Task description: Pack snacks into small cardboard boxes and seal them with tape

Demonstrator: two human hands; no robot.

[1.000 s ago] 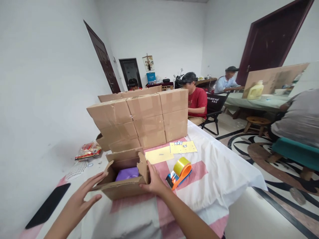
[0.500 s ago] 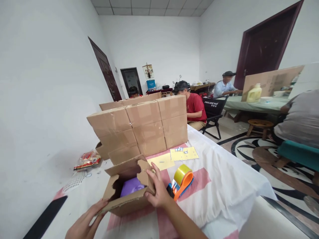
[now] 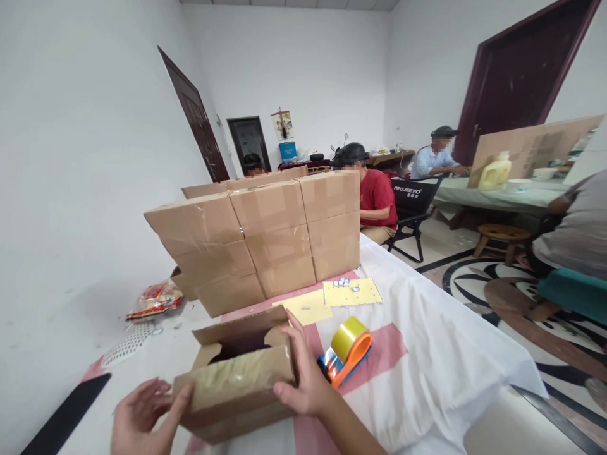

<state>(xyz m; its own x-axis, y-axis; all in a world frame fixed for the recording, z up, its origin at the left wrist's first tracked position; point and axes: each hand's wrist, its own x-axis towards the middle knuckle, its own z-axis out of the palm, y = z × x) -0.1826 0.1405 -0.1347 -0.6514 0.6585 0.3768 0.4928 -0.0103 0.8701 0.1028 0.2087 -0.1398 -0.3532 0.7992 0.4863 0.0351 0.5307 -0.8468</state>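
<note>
A small cardboard box [image 3: 237,388] sits on the table in front of me, its near flap folded over the top and the far flap still up. My left hand [image 3: 142,417] presses against the box's left end, fingers curled on the cardboard. My right hand [image 3: 303,379] holds the right end, fingers over the side flap. The inside of the box is dark and its contents are hidden. An orange tape dispenser [image 3: 346,351] with a yellowish roll lies just right of my right hand.
A wall of stacked sealed cartons [image 3: 265,240] stands behind the box. Two yellow sheets [image 3: 351,292] lie before it. A snack bag [image 3: 154,298], a white mesh piece [image 3: 128,341] and a black phone [image 3: 64,418] lie left. Other people sit at tables beyond.
The near flap has been folded over the box, hiding the purple item inside. My left hand has moved onto the box's left end; the right hand stays on the right end.
</note>
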